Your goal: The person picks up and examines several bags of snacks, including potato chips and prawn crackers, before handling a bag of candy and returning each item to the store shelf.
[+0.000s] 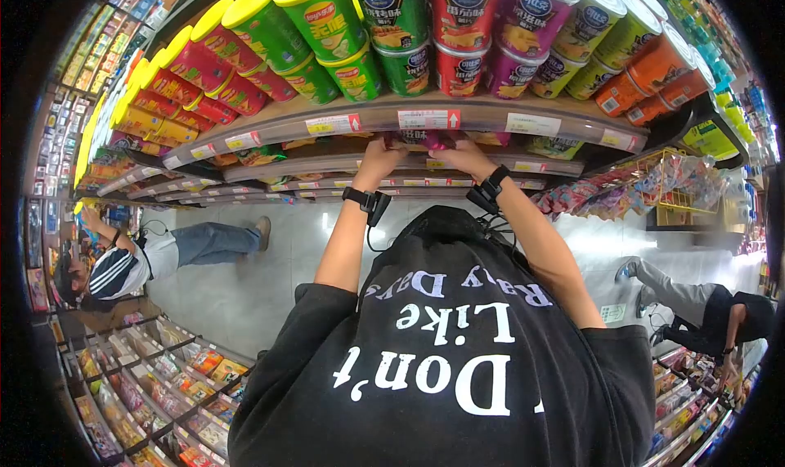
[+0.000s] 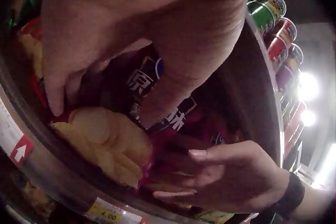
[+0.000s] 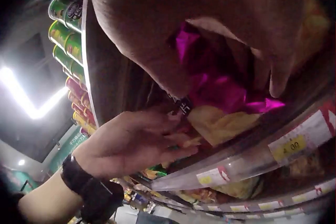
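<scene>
A magenta bag of potato chips (image 2: 107, 140), with chips and white characters printed on its front, lies on a shelf below the canned chips. My left hand (image 1: 382, 160) holds its left part, thumb across the printed front and fingers at the side edge in the left wrist view. My right hand (image 1: 466, 158) grips the other side, where the shiny magenta film (image 3: 215, 87) is crumpled between thumb and fingers. The shelf above hides much of the bag in the head view.
Tall chip cans (image 1: 392, 25) stand stacked on the shelf above, its front edge (image 1: 327, 125) carrying price tags. A yellow wire basket (image 1: 683, 181) of packets hangs at right. One person (image 1: 147, 258) is at the left, another (image 1: 719, 316) at the right.
</scene>
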`<state>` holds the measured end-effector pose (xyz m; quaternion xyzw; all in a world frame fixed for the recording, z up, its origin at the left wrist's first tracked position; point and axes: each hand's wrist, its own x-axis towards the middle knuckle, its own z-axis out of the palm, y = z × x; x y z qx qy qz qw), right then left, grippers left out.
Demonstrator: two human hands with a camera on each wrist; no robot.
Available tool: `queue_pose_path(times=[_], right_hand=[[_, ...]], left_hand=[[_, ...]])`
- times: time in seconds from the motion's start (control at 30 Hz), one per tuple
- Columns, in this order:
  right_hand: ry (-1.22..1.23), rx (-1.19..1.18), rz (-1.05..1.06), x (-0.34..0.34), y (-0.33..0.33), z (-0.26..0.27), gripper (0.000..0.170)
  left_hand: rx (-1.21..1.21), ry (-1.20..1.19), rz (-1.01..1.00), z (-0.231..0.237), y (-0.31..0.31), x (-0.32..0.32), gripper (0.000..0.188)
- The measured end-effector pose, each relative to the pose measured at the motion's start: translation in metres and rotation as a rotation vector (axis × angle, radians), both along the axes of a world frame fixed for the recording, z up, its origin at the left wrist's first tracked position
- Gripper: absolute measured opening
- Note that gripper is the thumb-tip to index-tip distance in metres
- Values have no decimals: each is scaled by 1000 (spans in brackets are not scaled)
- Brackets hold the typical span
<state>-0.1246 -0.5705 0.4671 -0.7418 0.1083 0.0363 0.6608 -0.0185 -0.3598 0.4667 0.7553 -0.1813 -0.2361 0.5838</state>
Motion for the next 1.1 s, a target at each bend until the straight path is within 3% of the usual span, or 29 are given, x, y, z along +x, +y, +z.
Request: queue_pose_path(times=[0.17,0.23,0.33,0.43,0.53,0.63,0.8,1.1], right_hand=[[-53,2,-1,-10,-9,-10,70],[-32,76,8,-22,-6,21,68],[-116,-140,-85,-28,-8,11,74],[-131,-128,-79,-35,-16,-9,76],[-112,-54,-13,-55,-14,22,67],[-59,55,-39,-76,-11,42,75],[-107,194,-9,-107,-13,63,47],[-25,287,-69,-139,-13,77,32]], left_hand=[[-85,-11,-28,13,-9,-20,40],[-84,-1,-40,13,-13,-24,47],[-42,-15,29,8,-10,-27,52],[5,-132,48,20,-5,-35,56],[-26,36,-23,50,1,-46,56],[-55,233,-57,82,7,-61,52],[6,293,-140,90,16,-73,38],[-25,317,-209,95,13,-88,29]])
